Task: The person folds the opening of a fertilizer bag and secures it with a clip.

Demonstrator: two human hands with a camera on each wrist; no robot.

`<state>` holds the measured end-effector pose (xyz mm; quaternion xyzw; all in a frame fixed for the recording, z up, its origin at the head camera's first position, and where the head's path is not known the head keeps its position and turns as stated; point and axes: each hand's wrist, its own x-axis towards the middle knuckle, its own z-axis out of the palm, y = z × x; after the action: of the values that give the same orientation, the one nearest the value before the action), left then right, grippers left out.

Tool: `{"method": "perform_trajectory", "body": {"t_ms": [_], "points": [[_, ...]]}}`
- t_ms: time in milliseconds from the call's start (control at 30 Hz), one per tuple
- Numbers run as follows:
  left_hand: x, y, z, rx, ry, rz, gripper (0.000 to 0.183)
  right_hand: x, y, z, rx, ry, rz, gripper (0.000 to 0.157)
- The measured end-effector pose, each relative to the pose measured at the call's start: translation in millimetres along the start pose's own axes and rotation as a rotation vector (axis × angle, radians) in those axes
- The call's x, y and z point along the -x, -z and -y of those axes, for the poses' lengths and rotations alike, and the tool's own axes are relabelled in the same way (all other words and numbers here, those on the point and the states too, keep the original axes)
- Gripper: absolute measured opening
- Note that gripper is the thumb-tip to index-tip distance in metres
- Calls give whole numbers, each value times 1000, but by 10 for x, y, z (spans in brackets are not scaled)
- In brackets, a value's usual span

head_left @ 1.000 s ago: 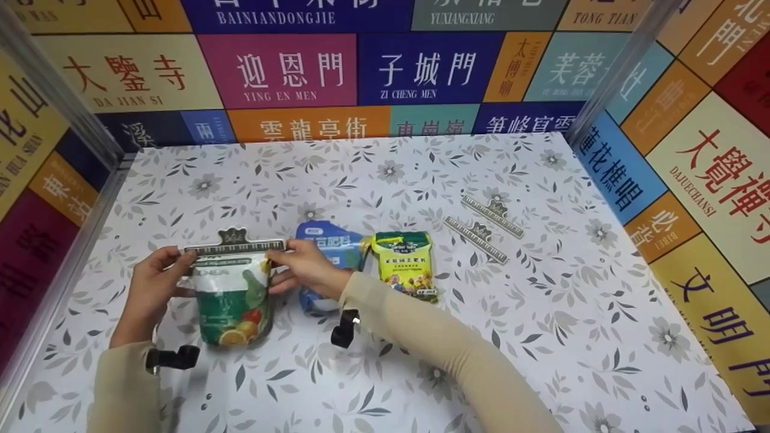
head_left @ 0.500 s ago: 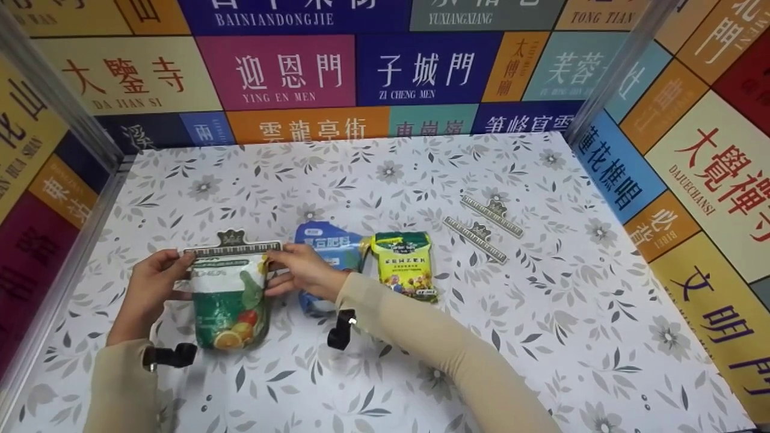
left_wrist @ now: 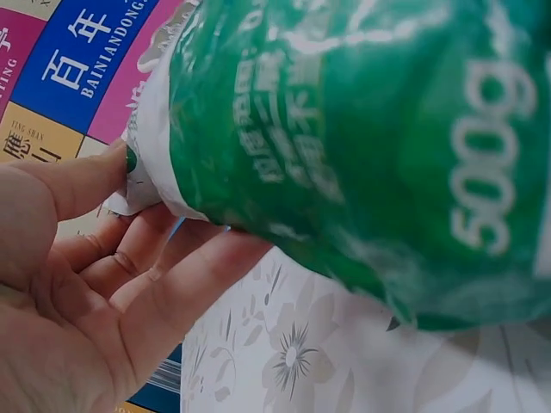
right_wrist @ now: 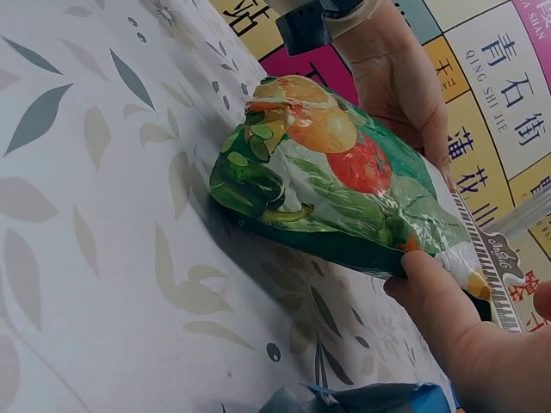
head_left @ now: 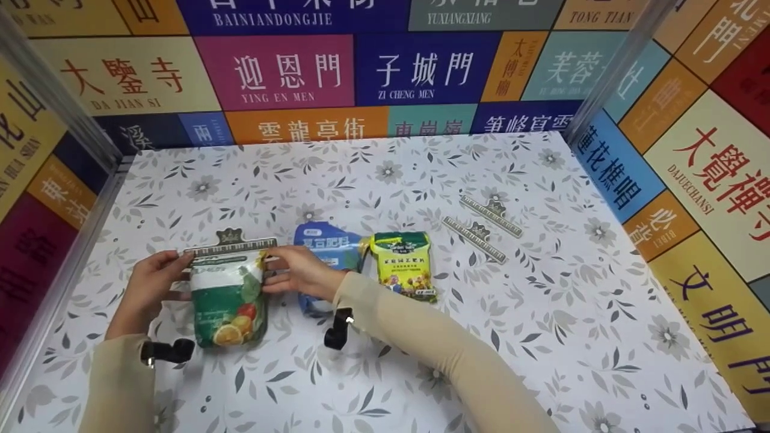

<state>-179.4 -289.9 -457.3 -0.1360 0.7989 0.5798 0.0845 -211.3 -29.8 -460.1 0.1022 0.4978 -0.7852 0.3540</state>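
Observation:
A green and white fertilizer bag point(head_left: 216, 307) with fruit and vegetables printed on it stands upright, close over the table. Along its top runs a long clip point(head_left: 231, 246) with a piano-key pattern and an ornate crest-shaped handle. My left hand point(head_left: 150, 279) pinches the upper left corner, thumb in front and fingers behind, as the left wrist view shows beside the "500g" print on the bag point(left_wrist: 362, 155). My right hand point(head_left: 307, 270) pinches the bag's upper right side below the clip; in the right wrist view its thumb and fingertip meet the side edge.
A blue fertilizer bag point(head_left: 328, 240) lies behind my right hand, partly hidden by it. Right of it lies a yellow and green bag point(head_left: 404, 264). Two more piano-patterned clips point(head_left: 475, 239) lie farther right on the flower-print tabletop point(head_left: 541, 337). Panels with printed characters point(head_left: 289, 69) enclose the table.
The bag, with its clip, has shifted slightly left, and both hands have moved a little left with it. The other bags and clips lie where they were.

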Motion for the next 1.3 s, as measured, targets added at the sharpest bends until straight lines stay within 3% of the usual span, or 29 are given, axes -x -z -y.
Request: {"method": "perform_trajectory", "body": {"t_ms": [133,333,633,833,1300], "points": [[-23,0,4,-2,10,13,46,-16,4,-4,-18,-15,-11,29],[-60,-20,-20,-49,38,26,63,-41,12,-14,-59,-23,-27,21],[-131,-10,-11,-61,58,90,68,-100,-19,-63,-121,-19,-54,46],[-169,7,7,-22,62,125,69,-139,-32,-94,-76,-20,-62,59],[-291,45,107,-20,84,217,65,-150,-97,-134,-40,-8,-35,61]]}}
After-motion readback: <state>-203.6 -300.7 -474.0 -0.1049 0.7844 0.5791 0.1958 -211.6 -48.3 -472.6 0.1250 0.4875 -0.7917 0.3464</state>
